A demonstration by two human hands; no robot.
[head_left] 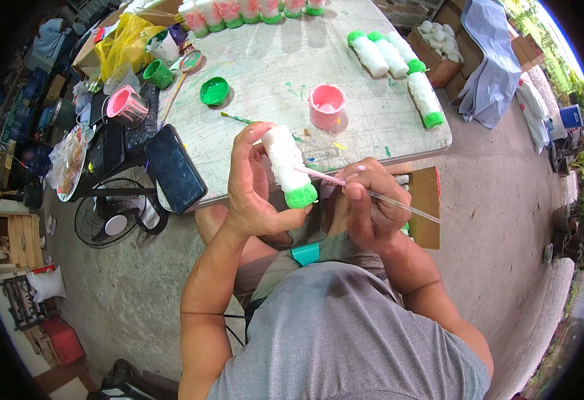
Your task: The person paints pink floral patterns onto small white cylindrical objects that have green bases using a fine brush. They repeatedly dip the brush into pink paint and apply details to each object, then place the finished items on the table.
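My left hand (247,193) grips a white pillar-shaped piece (280,150) with a raised pattern and a bright green end, thumb at the green end and fingers near the white top. It is tilted, green end towards me. My right hand (377,203) pinches a thin paintbrush (409,207) with a clear handle. The brush's pink-coated tip meets the white side just above the green band. Beyond my hands a pink paint pot (325,121) stands on the worn white table (279,67). Behind my left hand lies another brush (235,117) with a green tip.
Several white pieces with green ends (371,55) lie at the table's right; a row of pink-marked ones (231,12) stands at the far edge. A green paint lid (215,92), a phone (175,168) and a pink-streaked can (128,107) are left. An open carton (427,207) sits below right.
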